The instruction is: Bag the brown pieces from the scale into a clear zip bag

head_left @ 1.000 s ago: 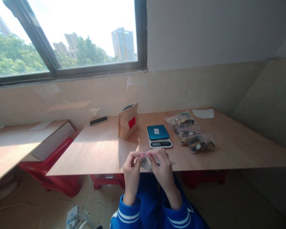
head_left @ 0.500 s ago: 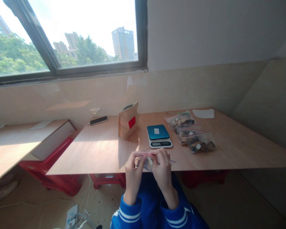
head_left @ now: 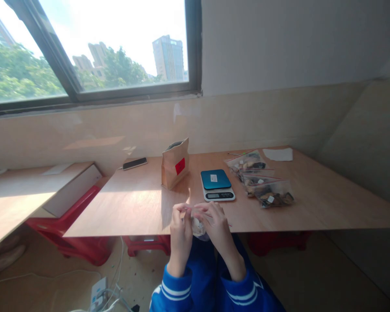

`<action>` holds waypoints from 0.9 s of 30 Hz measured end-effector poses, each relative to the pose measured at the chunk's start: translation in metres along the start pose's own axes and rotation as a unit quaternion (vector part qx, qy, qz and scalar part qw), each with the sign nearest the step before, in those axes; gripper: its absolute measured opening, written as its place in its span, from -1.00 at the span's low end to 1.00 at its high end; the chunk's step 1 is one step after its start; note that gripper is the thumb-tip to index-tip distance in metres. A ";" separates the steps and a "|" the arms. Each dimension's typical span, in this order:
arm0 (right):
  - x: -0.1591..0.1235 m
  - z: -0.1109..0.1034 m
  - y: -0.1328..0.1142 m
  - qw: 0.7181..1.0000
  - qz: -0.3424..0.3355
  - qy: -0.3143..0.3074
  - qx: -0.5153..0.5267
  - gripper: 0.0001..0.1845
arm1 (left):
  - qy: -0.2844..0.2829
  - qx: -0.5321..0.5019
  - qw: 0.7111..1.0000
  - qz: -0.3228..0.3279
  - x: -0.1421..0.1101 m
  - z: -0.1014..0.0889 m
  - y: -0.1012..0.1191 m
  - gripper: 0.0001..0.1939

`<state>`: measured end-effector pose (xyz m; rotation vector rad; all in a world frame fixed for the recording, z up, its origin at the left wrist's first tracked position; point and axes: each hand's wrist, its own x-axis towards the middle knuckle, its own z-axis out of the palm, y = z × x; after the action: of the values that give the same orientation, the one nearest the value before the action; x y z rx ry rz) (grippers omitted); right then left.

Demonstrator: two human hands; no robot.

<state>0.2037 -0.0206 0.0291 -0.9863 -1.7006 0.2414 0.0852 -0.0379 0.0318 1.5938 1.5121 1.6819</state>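
Note:
Both my hands pinch the red-edged top of a clear zip bag point(head_left: 199, 227) at the table's near edge. My left hand point(head_left: 181, 232) is closed on the seal's left part, thumb against fingertips. Closed on the same strip a little to the right is my right hand point(head_left: 216, 225). Something pale shows inside the bag below the thumbs; its kind I cannot make out. Just beyond the hands lies a kitchen scale point(head_left: 216, 184) with a blue top and a white base. A brown paper pouch point(head_left: 175, 167) with a red label stands upright to its left.
Several filled zip bags point(head_left: 274, 194) lie right of the scale, with a white paper sheet point(head_left: 277, 154) behind them. A phone point(head_left: 134, 163) rests at the back left. Red stools point(head_left: 147, 246) stand under the table point(head_left: 328, 199); cables and a power strip point(head_left: 98, 294) lie on the floor.
My right hand has shifted left along the bag's seal, closer to my left hand. The bag's right end has moved left and slightly down with it. The other things have stayed put.

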 end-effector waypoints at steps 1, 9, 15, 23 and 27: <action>0.000 0.000 0.002 1.000 -0.004 -0.006 0.000 -0.83 | 0.006 0.000 1.000 -0.010 0.001 -0.002 -0.001 -0.83; 0.001 -0.006 0.004 0.999 -0.026 0.030 -0.021 -0.84 | -0.052 -0.070 0.994 -0.066 0.002 -0.014 0.003 -0.79; 0.002 -0.008 -0.001 0.998 -0.017 0.050 -0.025 -0.83 | -0.101 -0.078 0.991 -0.040 0.004 -0.014 0.007 -0.83; 0.002 -0.010 0.002 1.000 -0.008 0.017 -0.010 -0.89 | -0.107 -0.064 0.991 -0.037 0.006 -0.016 0.000 -0.84; 0.002 -0.012 0.000 1.000 -0.004 -0.017 0.021 -0.91 | -0.101 -0.064 0.991 -0.053 0.006 -0.016 -0.002 -0.82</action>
<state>0.2142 -0.0226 0.0350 -0.9491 -1.7236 0.2891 0.0688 -0.0390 0.0362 1.5378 1.3359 1.4798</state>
